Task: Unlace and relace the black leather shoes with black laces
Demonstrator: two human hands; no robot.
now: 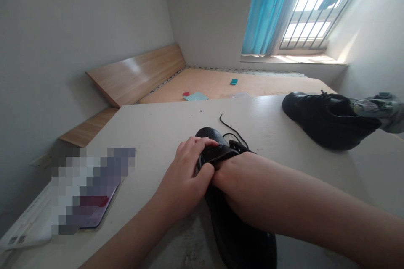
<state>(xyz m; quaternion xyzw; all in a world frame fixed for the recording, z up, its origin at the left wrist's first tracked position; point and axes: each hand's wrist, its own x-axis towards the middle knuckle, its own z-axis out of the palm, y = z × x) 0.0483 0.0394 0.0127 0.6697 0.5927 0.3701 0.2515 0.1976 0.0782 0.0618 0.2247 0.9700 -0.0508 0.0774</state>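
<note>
A black lace-up shoe (243,235) lies on the white tabletop in front of me, one end pointing away and the other toward me. My left hand (195,164) grips its far part from the left, fingers over the textured black leather and thumb at the opening's edge. My right hand (229,174) reaches in from the right, and its fingers disappear into the shoe's opening. A loose black lace (235,129) trails onto the table beyond the hands. At the right stands a second black shoe (328,119), with patterned greyish cloth or paper (378,107) stuffed into it.
On the left of the white table (151,130) lies a partly blurred phone-like item (97,218), beside a white object (31,227). Behind is a bed (214,80) with a wooden headboard (142,71) and small coloured items. A blue curtain (268,8) hangs by a barred window.
</note>
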